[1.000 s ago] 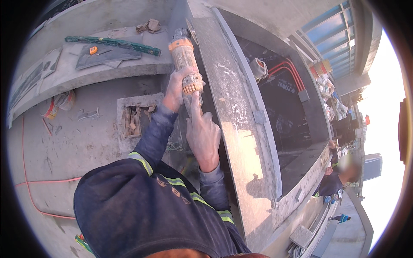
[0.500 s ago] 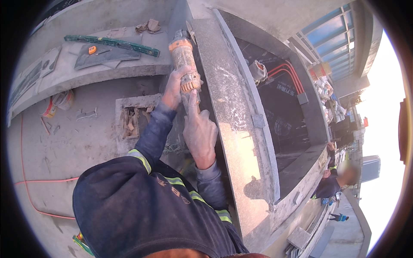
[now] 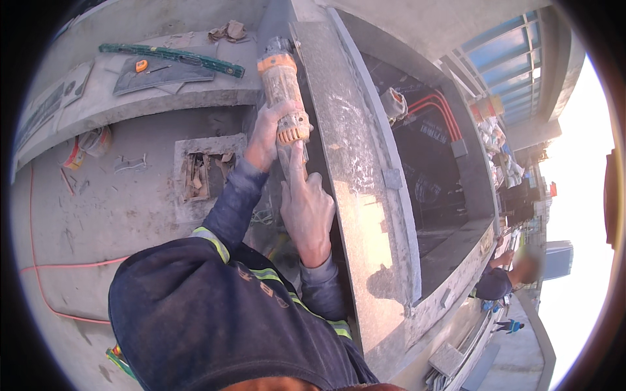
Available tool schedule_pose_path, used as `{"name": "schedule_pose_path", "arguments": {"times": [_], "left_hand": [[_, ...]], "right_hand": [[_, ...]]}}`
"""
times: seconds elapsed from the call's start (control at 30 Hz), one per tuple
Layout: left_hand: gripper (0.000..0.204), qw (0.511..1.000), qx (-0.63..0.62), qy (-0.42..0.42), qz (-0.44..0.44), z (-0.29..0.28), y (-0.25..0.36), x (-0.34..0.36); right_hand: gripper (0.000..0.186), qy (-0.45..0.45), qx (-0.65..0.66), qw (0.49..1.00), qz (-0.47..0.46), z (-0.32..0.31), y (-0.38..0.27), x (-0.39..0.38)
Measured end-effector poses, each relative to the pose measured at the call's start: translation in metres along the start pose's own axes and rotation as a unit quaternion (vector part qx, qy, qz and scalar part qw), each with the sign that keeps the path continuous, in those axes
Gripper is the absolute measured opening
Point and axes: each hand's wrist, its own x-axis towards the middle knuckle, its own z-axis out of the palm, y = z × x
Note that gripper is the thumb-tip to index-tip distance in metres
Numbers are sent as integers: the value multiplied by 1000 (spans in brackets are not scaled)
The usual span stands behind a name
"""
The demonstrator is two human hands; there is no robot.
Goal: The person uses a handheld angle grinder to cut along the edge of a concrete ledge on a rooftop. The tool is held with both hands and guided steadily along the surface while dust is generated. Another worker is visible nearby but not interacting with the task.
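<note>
Dusty orange-and-grey angle grinder (image 3: 282, 91) sits up around 12 o'clock against the inner edge of the concrete wall (image 3: 352, 163), caked in grey powder with an orange collar at each end of its body. Left hand (image 3: 266, 133) has its fingers wrapped round the lower body, right hand (image 3: 306, 208) grips the tail end with the index finger stretched along it. At 10 o'clock there's one green spirit level (image 3: 171, 58), one grey trowel board (image 3: 160, 77), and one red cable (image 3: 39, 260) at 8.
</note>
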Motion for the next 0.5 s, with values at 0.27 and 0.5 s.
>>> {"name": "schedule_pose_path", "arguments": {"times": [0.27,0.5], "left_hand": [[40,1000,17,-1,1,1,2,-6],[41,1000,6,2,0,-8,2,5]], "right_hand": [[91,-13,6,1000,11,-2,-1,-6],[90,16,16,1000,-3,11,-2,4]]}}
